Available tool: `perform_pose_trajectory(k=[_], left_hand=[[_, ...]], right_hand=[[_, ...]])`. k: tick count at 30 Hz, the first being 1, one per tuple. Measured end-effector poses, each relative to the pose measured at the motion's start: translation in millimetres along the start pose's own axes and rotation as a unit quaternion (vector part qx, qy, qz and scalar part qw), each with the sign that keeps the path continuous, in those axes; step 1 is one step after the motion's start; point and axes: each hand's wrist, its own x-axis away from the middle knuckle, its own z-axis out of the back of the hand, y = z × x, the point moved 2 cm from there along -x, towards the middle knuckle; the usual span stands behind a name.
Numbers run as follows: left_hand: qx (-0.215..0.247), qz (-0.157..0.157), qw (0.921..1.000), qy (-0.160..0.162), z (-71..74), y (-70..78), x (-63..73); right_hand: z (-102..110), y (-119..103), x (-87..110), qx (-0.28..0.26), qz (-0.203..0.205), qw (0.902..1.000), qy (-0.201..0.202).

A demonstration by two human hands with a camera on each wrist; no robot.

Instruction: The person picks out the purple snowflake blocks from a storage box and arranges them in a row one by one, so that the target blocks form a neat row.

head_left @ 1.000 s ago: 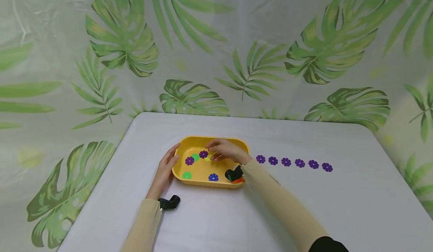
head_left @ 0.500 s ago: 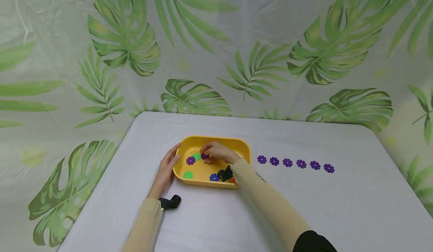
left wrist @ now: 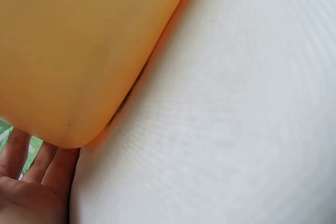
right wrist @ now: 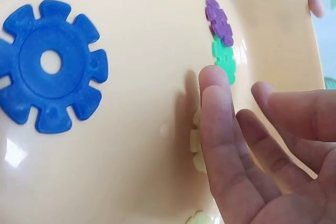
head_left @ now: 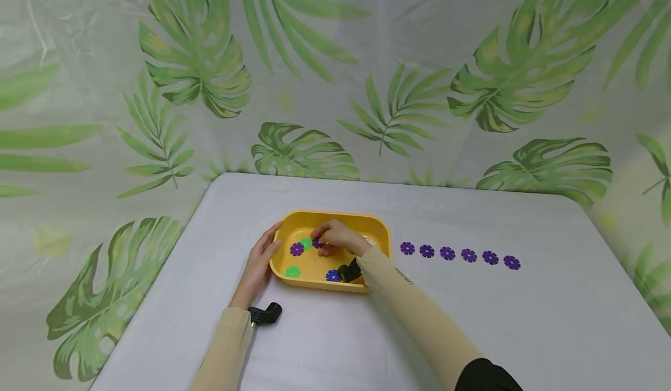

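Note:
A yellow plastic tray (head_left: 314,283) stands left of the table's middle. My left hand (head_left: 255,267) holds its left end, thumb at the rim and fingers along the outer wall. Inside the tray, my right hand (head_left: 339,239) reaches down with its fingertips at a purple snowflake disc (head_left: 317,243), partly covered. In the right wrist view those fingers are loosely extended and apart, with no disc visible between them. Another purple snowflake disc (head_left: 296,249) overlaps a green one (head_left: 306,243). A second green disc (head_left: 292,271) and a blue disc (head_left: 332,275) lie nearer the front.
A row of several purple snowflake discs (head_left: 447,253) lies on the white table (head_left: 524,321) right of the tray. A pale yellow disc (right wrist: 196,142) is half hidden behind my right fingers. A leaf-patterned curtain (head_left: 388,111) hangs behind the table.
My right hand has moved a little left and lower in the tray, up to the purple disc, then stayed almost still. My left hand keeps its place on the tray.

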Motion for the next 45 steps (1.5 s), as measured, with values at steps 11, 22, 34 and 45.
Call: perform_pose_trajectory(k=[11,22,34,45], left_hand=[[0.001,-0.007,1.0000,-0.007,-0.9,0.6,0.2],[0.000,-0.007,1.0000,-0.007,-2.9,1.3,-0.4],[-0.002,-0.005,0.9999,-0.009,-0.3,-1.9,1.5],[0.009,0.007,0.9998,-0.016,1.3,-1.4,-0.4]], right_hand=[[-1,-3,1.4,0.005,0.008,0.9998,-0.015],[10,-3,9.0,0.024,0.028,0.9990,-0.026],[82,6,59.2,0.027,0.066,0.9966,-0.041],[171,75,117.0,0.013,0.053,0.9981,0.030]])
